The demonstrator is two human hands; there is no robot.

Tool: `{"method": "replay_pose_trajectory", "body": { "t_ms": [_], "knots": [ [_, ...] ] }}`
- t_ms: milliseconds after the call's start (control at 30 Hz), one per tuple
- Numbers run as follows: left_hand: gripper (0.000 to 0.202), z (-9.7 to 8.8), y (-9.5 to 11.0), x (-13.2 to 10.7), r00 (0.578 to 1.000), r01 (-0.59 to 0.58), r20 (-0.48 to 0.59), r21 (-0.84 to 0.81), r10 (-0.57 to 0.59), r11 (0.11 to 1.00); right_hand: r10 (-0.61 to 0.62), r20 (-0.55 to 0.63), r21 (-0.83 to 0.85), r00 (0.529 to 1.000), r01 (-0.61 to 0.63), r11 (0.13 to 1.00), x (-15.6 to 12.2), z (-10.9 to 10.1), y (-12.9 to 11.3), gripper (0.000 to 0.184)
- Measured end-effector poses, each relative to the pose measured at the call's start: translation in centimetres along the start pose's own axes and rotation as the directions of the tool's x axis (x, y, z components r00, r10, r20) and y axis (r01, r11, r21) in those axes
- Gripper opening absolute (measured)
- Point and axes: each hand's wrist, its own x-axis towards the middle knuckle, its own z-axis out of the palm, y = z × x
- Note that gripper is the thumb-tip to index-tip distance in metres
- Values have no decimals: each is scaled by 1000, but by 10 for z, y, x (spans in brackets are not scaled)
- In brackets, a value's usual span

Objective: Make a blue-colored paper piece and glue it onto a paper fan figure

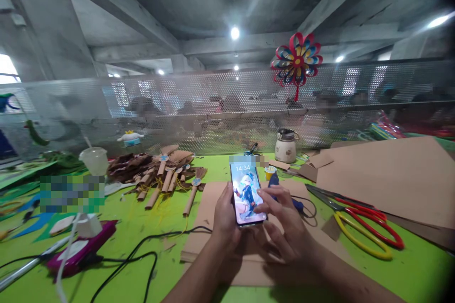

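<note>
A smartphone point(248, 194) with a lit lock screen reading 14:34 stands tilted up toward me in my left hand point(225, 215). My left hand is closed around its left side and lower part. Over the phone's right edge hovers my right hand point(284, 227), fingers bent and apart, with fingertips near or on the screen; contact cannot be made out. Beneath both hands lies a stack of brown cardboard sheets point(209, 208). Behind my right hand a blue tool point(296, 204), probably a glue gun, is partly hidden, its dark cord curling to the right.
Scissors with red and yellow handles point(362, 236) lie at right, beside large cardboard point(391, 175). At left are a purple power strip point(83, 248), black cables point(142, 241), a plastic cup point(94, 161) and a pile of brown paper rolls point(167, 180). A flask point(285, 146) stands before the mesh divider point(213, 123).
</note>
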Motion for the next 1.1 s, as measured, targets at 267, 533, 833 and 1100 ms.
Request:
{"method": "replay_pose_trajectory", "body": {
  "t_ms": [267,533,833,1100],
  "knots": [
    [32,4,-3,-3,1000,0,-31,75,2,997,179,46,-241,983,-163,957,3,2,10,60],
    [42,4,-3,-6,999,55,-8,111,-54,992,247,-115,-182,962,-265,947,3,5,8,54],
    [40,3,-7,-6,998,56,11,101,-58,993,86,-18,-137,996,-88,987,8,-1,-3,56],
    [40,2,-10,-6,996,71,38,96,-75,993,90,132,-248,987,-55,967,7,7,-3,49]
  ]
}}
